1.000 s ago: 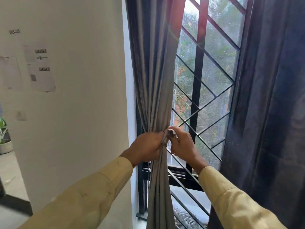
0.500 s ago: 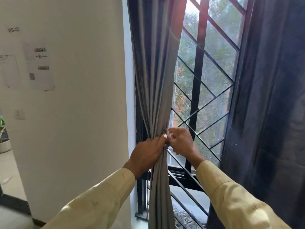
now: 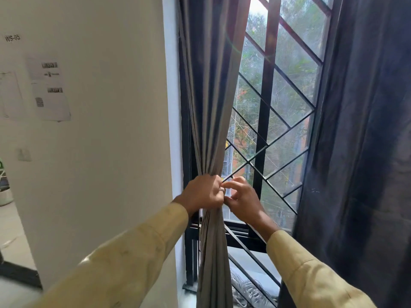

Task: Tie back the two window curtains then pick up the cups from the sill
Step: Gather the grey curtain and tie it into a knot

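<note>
The left curtain (image 3: pixel 209 107), grey and pulled into a tight bunch, hangs at the left edge of the window (image 3: pixel 289 112), just beside the white wall (image 3: pixel 106 165). The left hand (image 3: pixel 203 193) is wrapped round that bunch at about mid-height, fingers curled and clamped on the cloth, so the folds fan out above it and fall in a narrow column below. The right hand (image 3: pixel 243 202) is right up against it on the window side, its fingers bent and its fingertips meeting the left hand's knuckles at the bunch; a small pale bit shows between them, too small to make out, so whether the right hand pinches anything cannot be told. The right curtain (image 3: pixel 367 134), darker, hangs loose and untied over the right side of the window. Between the two curtains shows the black diagonal grille (image 3: pixel 265 121), with trees blurred behind the glass. Under the hands lies a strip of pale sill (image 3: pixel 266 262). Printed papers (image 3: pixel 51 92) are stuck to the wall at the left
</note>
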